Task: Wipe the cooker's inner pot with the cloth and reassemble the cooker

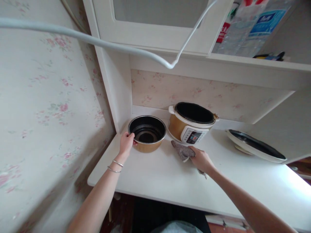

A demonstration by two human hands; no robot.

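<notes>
My left hand (126, 142) grips the near left rim of a round inner pot (148, 147), gold outside and black inside, which is on the white desk. A crumpled grey cloth (183, 151) is bunched in my right hand (201, 159), just above or on the desk in front of the cooker. Behind the cloth stands a gold and white electric cooker (177, 129), its top uncovered and its dark inside showing. The control panel on its front faces me. To the right, the cooker's round lid (257, 145) lies tilted, dark side up.
The white desk (155, 174) has a rounded left corner beside a flowered wall (55, 113). Overhead, a white cable (116, 47) crosses in front of a cabinet (155, 35). Plastic-wrapped bottles (257, 29) stand on the upper right shelf.
</notes>
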